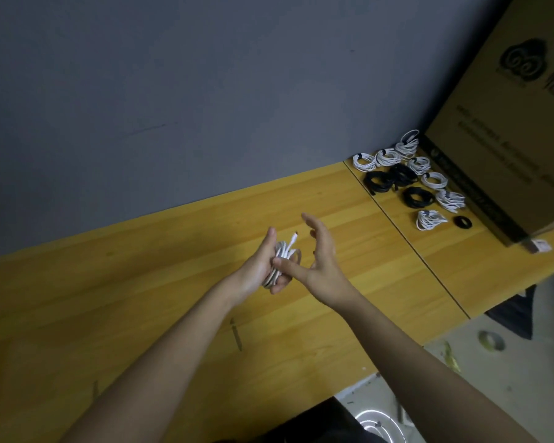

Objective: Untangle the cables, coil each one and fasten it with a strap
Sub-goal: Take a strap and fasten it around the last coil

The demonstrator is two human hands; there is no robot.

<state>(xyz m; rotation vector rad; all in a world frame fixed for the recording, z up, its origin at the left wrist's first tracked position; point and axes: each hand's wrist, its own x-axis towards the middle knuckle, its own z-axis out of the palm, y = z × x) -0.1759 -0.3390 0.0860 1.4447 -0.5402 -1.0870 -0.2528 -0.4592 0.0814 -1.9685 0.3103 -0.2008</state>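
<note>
One white cable (283, 262) is in hand above the yellow surface (141, 282), already wound into a small coil: the left hand (263, 266) clasps the bundle with its plug end poking up, while the right hand (320, 260) has its fingers spread and its thumb pressed against the loops. Coiling looks about finished, so I judge fastening comes next, which calls for a strap while the left grip keeps the loops together; finished coils (410, 180) lie well apart, by the cardboard box (509, 123)

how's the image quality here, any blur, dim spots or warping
Head view: dim overall, soft focus; the print on the cardboard box is smeared, the white cable in the left hand lacks detail; wide-angle lens tilts and bends the table edge; glare on the floor, bottom right.
</note>
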